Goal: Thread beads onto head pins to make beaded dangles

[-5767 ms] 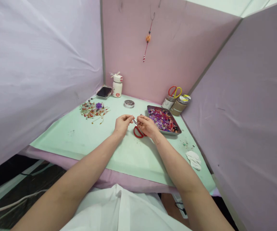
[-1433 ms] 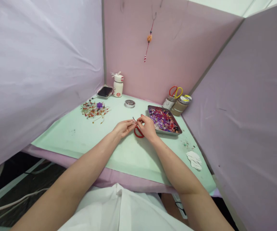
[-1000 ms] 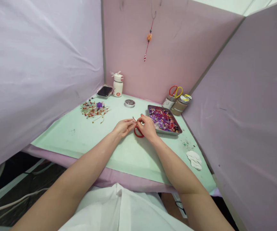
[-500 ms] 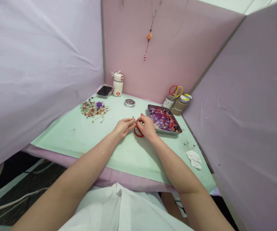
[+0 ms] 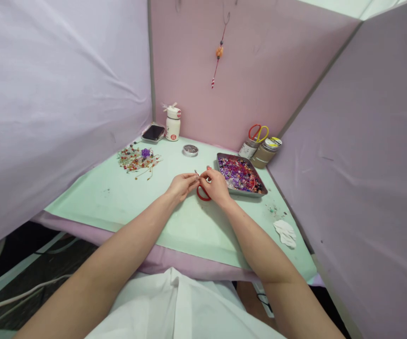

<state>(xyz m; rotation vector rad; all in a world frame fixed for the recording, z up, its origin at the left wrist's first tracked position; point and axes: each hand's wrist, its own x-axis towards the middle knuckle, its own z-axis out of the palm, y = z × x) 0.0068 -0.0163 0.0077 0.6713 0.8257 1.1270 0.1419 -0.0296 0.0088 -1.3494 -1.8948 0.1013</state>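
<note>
Over the middle of the table my left hand [image 5: 183, 185] and my right hand [image 5: 216, 184] meet at the fingertips. Both are closed in a pinch, and whatever sits between the fingers is too small to make out. Beneath them lies a pair of red-handled scissors [image 5: 203, 194], partly covered by my right hand. Just right of that hand stands a dark metal tray [image 5: 246, 192] holding purple, red and dark beads [image 5: 239, 174]. Beyond the hands is a small round tin [image 5: 191, 150] with tiny silvery pieces in it.
At the left lies a heap of beaded strings [image 5: 138, 161] with a purple bead cluster [image 5: 146, 153]. A phone [image 5: 153, 133] and white bottle [image 5: 173, 123] stand behind. Two jars [image 5: 248, 149], one with scissors, are at back right. A crumpled white cloth [image 5: 285, 234] lies right. A beaded pendant [image 5: 219, 52] hangs above.
</note>
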